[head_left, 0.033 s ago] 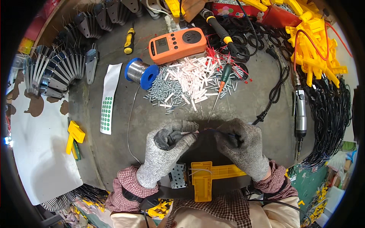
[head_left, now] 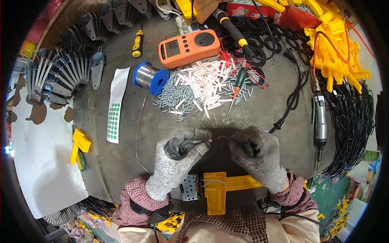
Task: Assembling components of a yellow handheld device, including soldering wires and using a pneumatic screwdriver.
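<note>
My left hand, in a grey work glove, pinches a small white sleeve between thumb and fingertips. Facing it across a narrow gap, my gloved right hand is closed on a thin dark cable. Fine bare wire ends stick out from it toward the left hand. Below both hands lies a yellow plastic handle part, with a pale wire looped over it. A perforated metal plate sits beside that part, partly covered by my left wrist.
Beyond the hands are piles of white sleeves and screws, with a screwdriver on them. An orange meter and solder spool stand behind. An electric screwdriver, black cables and yellow parts fill the right.
</note>
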Tool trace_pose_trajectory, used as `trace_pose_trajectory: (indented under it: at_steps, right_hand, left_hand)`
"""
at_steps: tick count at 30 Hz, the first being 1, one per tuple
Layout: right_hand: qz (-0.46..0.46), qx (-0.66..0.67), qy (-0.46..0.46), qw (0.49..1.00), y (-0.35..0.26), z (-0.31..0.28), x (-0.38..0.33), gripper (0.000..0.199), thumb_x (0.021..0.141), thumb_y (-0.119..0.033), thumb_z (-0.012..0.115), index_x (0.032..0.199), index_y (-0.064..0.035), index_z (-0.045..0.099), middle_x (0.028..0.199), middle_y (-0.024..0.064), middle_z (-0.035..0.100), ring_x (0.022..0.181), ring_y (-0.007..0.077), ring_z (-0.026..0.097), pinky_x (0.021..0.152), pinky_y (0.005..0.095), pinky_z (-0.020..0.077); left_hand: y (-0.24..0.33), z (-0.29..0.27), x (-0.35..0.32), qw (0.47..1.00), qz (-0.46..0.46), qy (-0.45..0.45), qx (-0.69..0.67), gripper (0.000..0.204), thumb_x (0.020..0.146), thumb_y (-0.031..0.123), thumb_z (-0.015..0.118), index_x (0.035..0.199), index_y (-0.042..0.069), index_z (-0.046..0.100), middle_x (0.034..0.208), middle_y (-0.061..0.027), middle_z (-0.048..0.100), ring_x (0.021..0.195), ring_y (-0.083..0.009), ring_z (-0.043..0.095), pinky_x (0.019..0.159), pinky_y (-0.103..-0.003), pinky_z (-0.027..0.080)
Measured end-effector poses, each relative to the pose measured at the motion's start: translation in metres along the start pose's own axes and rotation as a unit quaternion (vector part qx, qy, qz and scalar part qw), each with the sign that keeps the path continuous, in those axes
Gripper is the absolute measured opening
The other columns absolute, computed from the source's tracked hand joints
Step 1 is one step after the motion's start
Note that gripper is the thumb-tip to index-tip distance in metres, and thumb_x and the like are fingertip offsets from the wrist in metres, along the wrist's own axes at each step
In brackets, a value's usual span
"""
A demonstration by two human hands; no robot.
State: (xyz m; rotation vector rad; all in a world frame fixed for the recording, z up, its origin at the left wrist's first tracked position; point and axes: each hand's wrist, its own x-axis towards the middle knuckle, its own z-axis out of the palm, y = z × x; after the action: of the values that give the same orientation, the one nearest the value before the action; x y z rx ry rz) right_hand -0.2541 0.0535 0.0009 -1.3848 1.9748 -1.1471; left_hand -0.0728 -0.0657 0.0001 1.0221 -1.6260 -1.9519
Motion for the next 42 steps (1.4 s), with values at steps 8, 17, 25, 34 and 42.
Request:
trace_pose_trajectory:
  at_steps: [8,17,25,34,42]
  right_hand:
    - [0.034,0.015,-0.001,0.999,-0.001,0.000,0.000,0.015,0.080,-0.012,0.077,0.093,-0.0068,0.071,0.078,0.0099,0.068,0.063,0.0230,0.067,0.060,0.0327,0.0524]
    - [0.019,-0.002,-0.006,1.000,-0.001,-0.002,0.000,0.017,0.081,-0.015,0.077,0.095,-0.0068,0.070,0.078,0.0104,0.068,0.064,0.0240,0.067,0.060,0.0333,0.0527]
    - [0.005,0.004,-0.020,1.000,0.000,-0.002,-0.001,0.016,0.080,-0.010,0.076,0.095,-0.0065,0.070,0.079,0.0096,0.069,0.065,0.0233,0.068,0.061,0.0332,0.0532]
    - [-0.059,0.005,-0.019,0.998,0.002,-0.004,0.001,0.015,0.078,-0.008,0.078,0.092,-0.0059,0.071,0.087,0.0095,0.072,0.068,0.0249,0.069,0.061,0.0334,0.0548]
    - [-0.040,0.024,0.001,0.999,0.000,-0.005,-0.001,0.016,0.078,-0.009,0.078,0.092,-0.0064,0.071,0.086,0.0089,0.072,0.067,0.0253,0.069,0.061,0.0339,0.0546]
  left_hand:
    - [0.002,0.000,-0.001,0.991,0.081,-0.017,0.107,0.024,0.090,-0.007,0.068,0.113,-0.005,0.067,0.112,-0.0119,0.072,0.101,-0.0141,0.069,0.086,-0.025,0.056]
    - [-0.005,0.003,0.002,0.985,0.119,0.012,0.126,0.020,0.088,-0.006,0.070,0.107,-0.001,0.071,0.104,-0.0080,0.071,0.088,-0.0104,0.066,0.074,-0.024,0.053]
    - [0.002,0.006,0.001,0.977,0.102,0.028,0.184,0.019,0.084,-0.009,0.068,0.102,-0.003,0.071,0.100,-0.0115,0.069,0.093,-0.0183,0.068,0.083,-0.029,0.053]
    - [0.004,0.005,0.003,0.990,0.049,0.012,0.130,0.019,0.088,-0.006,0.066,0.106,-0.003,0.069,0.101,-0.0106,0.070,0.091,-0.0157,0.067,0.083,-0.028,0.054]
    - [-0.004,-0.002,0.008,0.980,-0.123,-0.070,-0.138,0.023,0.095,0.005,0.066,0.116,-0.003,0.064,0.098,-0.0096,0.071,0.090,-0.0156,0.067,0.082,-0.028,0.055]
